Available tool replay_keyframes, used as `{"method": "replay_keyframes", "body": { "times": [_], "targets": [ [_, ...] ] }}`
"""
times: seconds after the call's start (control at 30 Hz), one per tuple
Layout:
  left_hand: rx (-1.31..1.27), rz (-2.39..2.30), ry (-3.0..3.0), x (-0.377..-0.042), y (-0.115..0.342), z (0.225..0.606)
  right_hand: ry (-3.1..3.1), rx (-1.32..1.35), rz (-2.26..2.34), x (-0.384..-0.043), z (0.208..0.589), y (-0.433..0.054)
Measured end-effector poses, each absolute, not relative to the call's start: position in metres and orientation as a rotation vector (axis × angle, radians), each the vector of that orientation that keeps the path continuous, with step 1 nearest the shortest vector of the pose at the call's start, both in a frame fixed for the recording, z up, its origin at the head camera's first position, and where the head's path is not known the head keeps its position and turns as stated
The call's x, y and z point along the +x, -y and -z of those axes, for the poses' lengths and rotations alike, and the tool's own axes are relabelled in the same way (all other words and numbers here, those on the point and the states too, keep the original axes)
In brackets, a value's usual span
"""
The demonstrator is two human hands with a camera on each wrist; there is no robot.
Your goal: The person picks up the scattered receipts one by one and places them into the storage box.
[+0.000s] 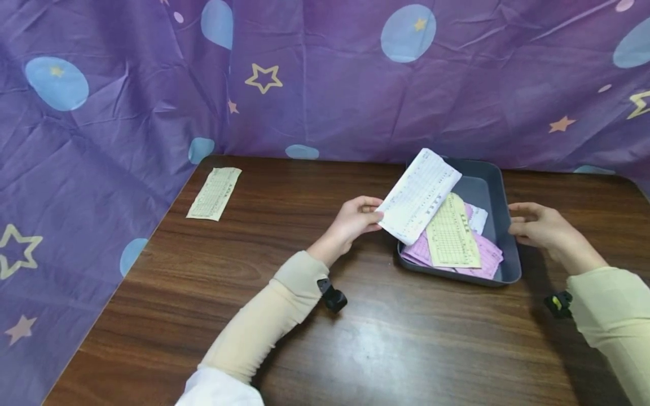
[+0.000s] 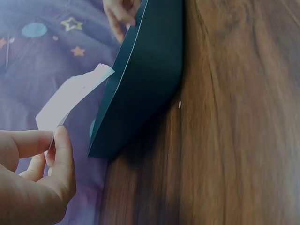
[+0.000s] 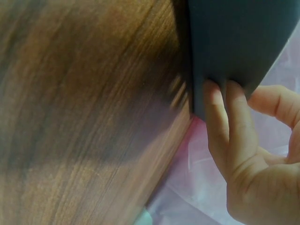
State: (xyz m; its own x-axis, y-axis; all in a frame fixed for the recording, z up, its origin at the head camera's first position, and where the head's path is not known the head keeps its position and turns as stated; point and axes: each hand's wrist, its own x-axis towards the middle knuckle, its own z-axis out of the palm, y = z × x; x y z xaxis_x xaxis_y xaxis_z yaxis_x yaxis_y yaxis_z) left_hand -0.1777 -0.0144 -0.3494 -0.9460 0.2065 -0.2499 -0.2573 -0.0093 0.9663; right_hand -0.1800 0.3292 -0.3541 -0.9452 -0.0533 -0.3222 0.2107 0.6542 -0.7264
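Observation:
My left hand (image 1: 350,223) pinches a white printed paper slip (image 1: 420,194) by its lower left corner, thumb against fingers. The slip is held over the left part of a dark grey tray (image 1: 488,189), and in the left wrist view the white slip (image 2: 75,96) bends slightly beside the tray wall (image 2: 140,79). Inside the tray, a yellow slip (image 1: 452,237) lies on several purple slips (image 1: 487,256), with another white slip (image 1: 477,219) partly covered. My right hand (image 1: 550,228) touches the tray's right side; in the right wrist view its fingertips (image 3: 213,91) rest against the outer wall.
A pale yellow-green slip (image 1: 214,193) lies alone at the far left of the brown wooden table (image 1: 315,338). Behind the table hangs a purple curtain (image 1: 325,79) with stars and blue dots, close to the tray's back edge.

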Motion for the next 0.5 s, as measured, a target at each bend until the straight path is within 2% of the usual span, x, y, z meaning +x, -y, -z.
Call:
{"method": "replay_keyframes", "body": {
  "times": [0.33,0.5],
  "targets": [
    [0.026,-1.987,-2.043,-0.171,-0.019,0.354,-2.466,0.109,1.389,-0.200,0.395,-0.360],
    [0.094,-1.925,-2.132,-0.168,-0.030,0.357,-2.482,0.100,1.347,-0.191,0.378,-0.348]
  ]
}}
